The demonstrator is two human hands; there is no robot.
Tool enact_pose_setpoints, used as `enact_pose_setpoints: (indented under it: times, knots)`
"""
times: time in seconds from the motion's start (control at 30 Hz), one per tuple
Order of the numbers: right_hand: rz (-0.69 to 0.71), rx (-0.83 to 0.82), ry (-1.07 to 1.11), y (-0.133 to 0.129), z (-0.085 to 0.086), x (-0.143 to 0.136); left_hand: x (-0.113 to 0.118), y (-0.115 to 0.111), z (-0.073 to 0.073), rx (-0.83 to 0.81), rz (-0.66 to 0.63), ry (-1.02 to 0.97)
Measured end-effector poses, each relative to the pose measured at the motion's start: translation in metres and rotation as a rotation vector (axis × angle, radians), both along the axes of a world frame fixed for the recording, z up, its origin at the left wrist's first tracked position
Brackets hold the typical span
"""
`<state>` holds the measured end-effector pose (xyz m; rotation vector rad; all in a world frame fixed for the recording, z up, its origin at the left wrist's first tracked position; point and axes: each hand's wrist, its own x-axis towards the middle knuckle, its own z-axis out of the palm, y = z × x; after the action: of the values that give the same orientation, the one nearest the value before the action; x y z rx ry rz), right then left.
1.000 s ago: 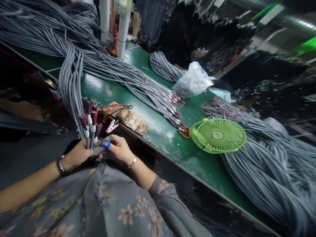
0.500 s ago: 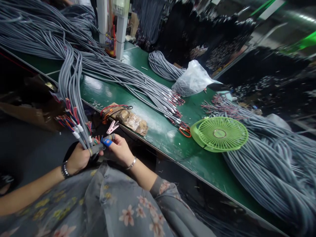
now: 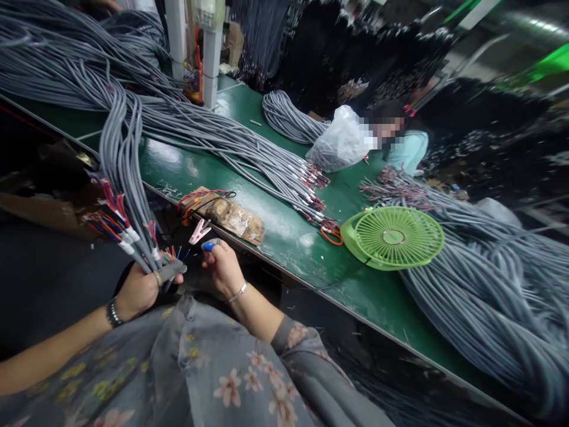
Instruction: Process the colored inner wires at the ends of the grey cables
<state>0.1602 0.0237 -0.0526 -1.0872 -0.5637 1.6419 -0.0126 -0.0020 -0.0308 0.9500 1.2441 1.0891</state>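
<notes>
Head view: the left hand (image 3: 140, 290) grasps grey round cables with colourful stripped ends (image 3: 137, 249) beside the green table (image 3: 284, 237), long axis slanting, wires pointing up-left; the right hand's (image 3: 224, 270) fingers curl inward, contents unclear.

My left hand (image 3: 140, 290) grips the grey round cables with white-banded ends (image 3: 141, 256), their coloured wires fanned out. My right hand (image 3: 226, 270), blue wrap (image 3: 210, 245) on its thumb, is curled just beside, apart from them. I see a round lime-green plastic fan (image 3: 393, 237) on the glossy green counter (image 3: 284, 240).
</notes>
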Motion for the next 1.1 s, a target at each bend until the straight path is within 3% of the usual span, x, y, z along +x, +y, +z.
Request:
enact_pose_setpoints:
  times: [0.13, 0.3, 0.47, 0.53, 0.73, 0.93, 1.1]
  knots:
    - [0.117, -0.06, 0.07, 0.006, 0.002, 0.008, 0.004, 0.001, 0.012, 0.0, 0.066, -0.062]
    - [0.265, -0.022, 0.081, 0.025, 0.006, 0.007, 0.008, 0.011, 0.023, 0.025, 0.0, -0.174]
    - [0.085, 0.27, -0.173, 0.035, -0.002, -0.001, 0.013, 0.024, 0.024, 0.016, -0.058, -0.178]
    - [0.033, 0.317, -0.211, 0.035, -0.007, -0.004, 0.015, 0.028, 0.022, 0.007, -0.067, -0.179]
    - [0.158, 0.151, 0.123, 0.039, -0.006, -0.012, 0.018, 0.033, 0.016, 0.009, -0.082, -0.179]
    - [0.067, 0.057, 0.202, 0.04, 0.003, -0.017, 0.02, 0.03, 0.016, -0.018, -0.072, -0.155]
    - [0.121, -0.022, 0.231, 0.037, 0.006, -0.012, 0.016, 0.027, 0.013, 0.013, -0.056, -0.146]
